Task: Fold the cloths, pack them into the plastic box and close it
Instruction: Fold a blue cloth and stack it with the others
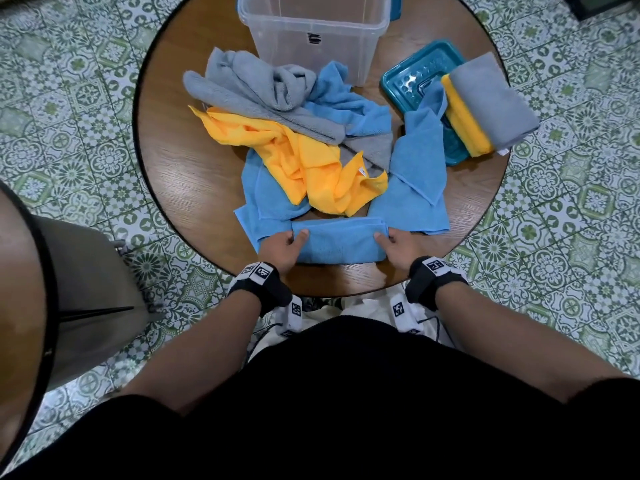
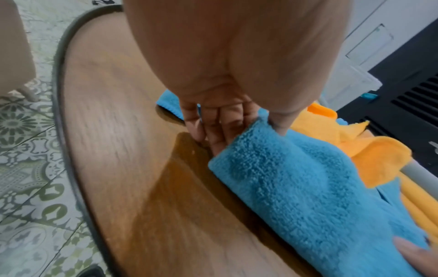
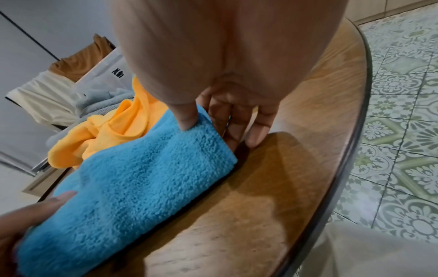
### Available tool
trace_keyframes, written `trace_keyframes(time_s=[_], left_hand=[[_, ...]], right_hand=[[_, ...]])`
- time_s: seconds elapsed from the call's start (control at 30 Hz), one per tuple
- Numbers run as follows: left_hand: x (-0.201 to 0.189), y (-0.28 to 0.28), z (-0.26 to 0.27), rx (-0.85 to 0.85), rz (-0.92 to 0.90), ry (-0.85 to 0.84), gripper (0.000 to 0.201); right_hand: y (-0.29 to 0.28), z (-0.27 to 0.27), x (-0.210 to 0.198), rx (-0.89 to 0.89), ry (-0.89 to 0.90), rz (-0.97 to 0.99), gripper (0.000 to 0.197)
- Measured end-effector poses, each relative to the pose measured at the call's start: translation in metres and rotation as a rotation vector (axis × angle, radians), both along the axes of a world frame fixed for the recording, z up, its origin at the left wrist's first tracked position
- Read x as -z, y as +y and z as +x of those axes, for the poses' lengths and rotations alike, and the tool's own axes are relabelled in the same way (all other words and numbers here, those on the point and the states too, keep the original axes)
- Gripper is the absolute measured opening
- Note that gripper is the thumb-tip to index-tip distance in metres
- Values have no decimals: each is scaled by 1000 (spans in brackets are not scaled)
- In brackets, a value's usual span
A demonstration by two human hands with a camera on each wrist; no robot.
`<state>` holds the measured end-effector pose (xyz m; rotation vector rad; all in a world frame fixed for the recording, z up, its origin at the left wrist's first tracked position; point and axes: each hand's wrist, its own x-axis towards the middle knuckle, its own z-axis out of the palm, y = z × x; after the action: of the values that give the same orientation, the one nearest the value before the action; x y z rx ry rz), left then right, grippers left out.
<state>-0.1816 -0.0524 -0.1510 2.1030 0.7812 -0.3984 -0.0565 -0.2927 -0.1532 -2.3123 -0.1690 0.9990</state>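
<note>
A folded blue cloth [image 1: 339, 242] lies as a strip at the near edge of the round table. My left hand [image 1: 285, 245] pinches its left end, thumb on top, fingers underneath [image 2: 220, 131]. My right hand [image 1: 394, 245] pinches its right end the same way [image 3: 189, 120]. Behind it lies a heap of loose cloths: orange [image 1: 304, 161], grey [image 1: 256, 91] and more blue [image 1: 415, 174]. The clear plastic box [image 1: 311, 32] stands open and empty at the back. Its teal lid [image 1: 419, 84] lies at the right, with a folded grey cloth [image 1: 488, 102] and a folded orange one [image 1: 465, 123] stacked on it.
The round wooden table [image 1: 180, 168] has a dark rim and stands on a patterned tile floor [image 1: 69, 98]. A chair [image 1: 86, 289] stands at the left, close to the table's near edge.
</note>
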Motion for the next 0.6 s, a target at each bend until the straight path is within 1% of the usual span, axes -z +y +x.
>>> trace_keyframes(time_s=[0.1, 0.13, 0.2, 0.23, 0.27, 0.33, 0.37, 0.43, 0.5, 0.6], left_hand=[[1, -2, 5, 32, 34, 62, 53], [3, 0, 6, 18, 10, 68, 51], [5, 3, 6, -2, -92, 50, 48], [5, 5, 6, -1, -118, 44, 49], [6, 7, 6, 13, -109, 42, 46], [8, 9, 5, 57, -18, 33, 36], [10, 8, 3, 74, 33, 26, 39], [15, 4, -1, 89, 107, 13, 42], [21, -1, -6, 85, 152, 13, 37], [26, -6, -7, 76, 203, 10, 33]], right_hand=[[4, 3, 0, -13, 25, -19, 35], [4, 4, 0, -3, 53, 0, 38], [4, 4, -1, 19, 115, 81, 58], [4, 4, -2, 15, 120, 96, 64], [5, 3, -4, -9, 100, 96, 61], [6, 4, -6, -49, 49, 43, 45], [8, 4, -7, -53, 29, 7, 43], [12, 4, -5, -63, 0, -96, 46], [18, 0, -2, -53, -36, -180, 46], [23, -2, -1, -37, -53, -211, 50]])
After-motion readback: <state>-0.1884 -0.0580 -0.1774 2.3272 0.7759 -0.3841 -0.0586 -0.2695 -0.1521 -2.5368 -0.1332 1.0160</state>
